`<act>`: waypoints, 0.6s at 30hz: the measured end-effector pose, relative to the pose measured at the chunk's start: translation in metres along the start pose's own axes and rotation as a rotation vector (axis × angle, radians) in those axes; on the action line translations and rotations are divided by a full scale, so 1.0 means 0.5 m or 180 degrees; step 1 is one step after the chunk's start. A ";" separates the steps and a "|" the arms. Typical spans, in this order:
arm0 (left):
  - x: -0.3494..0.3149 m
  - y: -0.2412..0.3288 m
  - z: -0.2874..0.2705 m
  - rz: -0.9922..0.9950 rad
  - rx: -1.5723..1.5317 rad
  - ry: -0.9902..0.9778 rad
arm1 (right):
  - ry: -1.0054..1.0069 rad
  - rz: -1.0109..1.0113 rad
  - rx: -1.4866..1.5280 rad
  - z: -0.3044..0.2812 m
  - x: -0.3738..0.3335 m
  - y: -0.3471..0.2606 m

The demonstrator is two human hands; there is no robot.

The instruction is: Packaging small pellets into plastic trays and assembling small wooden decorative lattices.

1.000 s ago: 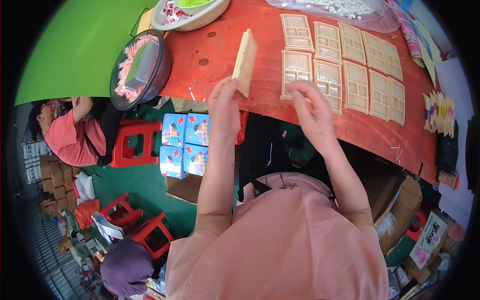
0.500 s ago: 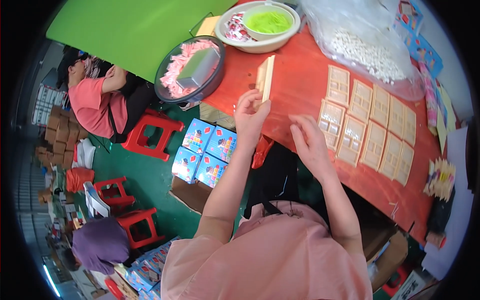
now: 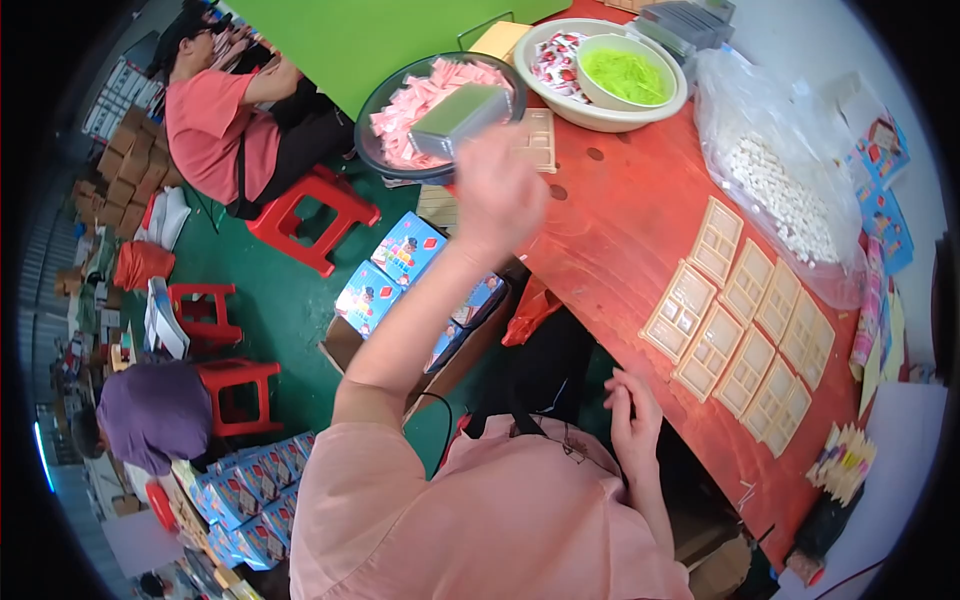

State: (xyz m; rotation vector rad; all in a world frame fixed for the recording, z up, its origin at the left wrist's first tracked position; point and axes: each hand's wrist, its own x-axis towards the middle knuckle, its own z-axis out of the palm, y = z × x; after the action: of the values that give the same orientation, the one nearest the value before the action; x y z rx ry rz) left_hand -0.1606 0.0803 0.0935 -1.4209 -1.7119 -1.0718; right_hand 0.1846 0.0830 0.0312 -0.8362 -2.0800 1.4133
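Note:
Smeared by motion, my left hand [image 3: 498, 195] is over the table's left edge at the dark round basin [image 3: 368, 150]. Its fingers are hidden, so a hold cannot be made out. Inside the basin, a clear rectangular plastic block or stack [image 3: 462, 118] rests on many pink-and-white small packets [image 3: 405, 115]. A beige compartment tray [image 3: 540, 140] lies on the table just beyond the hand, partly covered by it. My right hand [image 3: 636, 425] hangs low by the table's near edge, fingers loosely bent and apart, with nothing visible in it.
Several beige compartment trays [image 3: 742, 358] lie in rows on the red table [image 3: 610, 220]. Farther back are a cream basin [image 3: 655, 118] holding a bowl of green strips [image 3: 628, 75], and a clear bag of white pieces [image 3: 785, 200]. Blue boxes [image 3: 367, 295] stand below left; a co-worker [image 3: 215, 120] sits beyond.
My left hand has moved up and left to the dark basin; the tray it held now lies on the table. My right hand has dropped toward my lap. The view has shifted.

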 end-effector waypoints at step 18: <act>0.200 -0.355 0.058 -0.1086 0.0893 -0.1037 | -0.0507 0.0134 -0.0055 0.028 0.008 -0.040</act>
State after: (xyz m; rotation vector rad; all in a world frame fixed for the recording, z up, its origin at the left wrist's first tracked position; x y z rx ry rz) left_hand -0.3536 0.1370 0.1369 -1.1980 -2.3010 -0.7528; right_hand 0.1679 0.0714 0.0451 -0.8018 -2.2069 1.5310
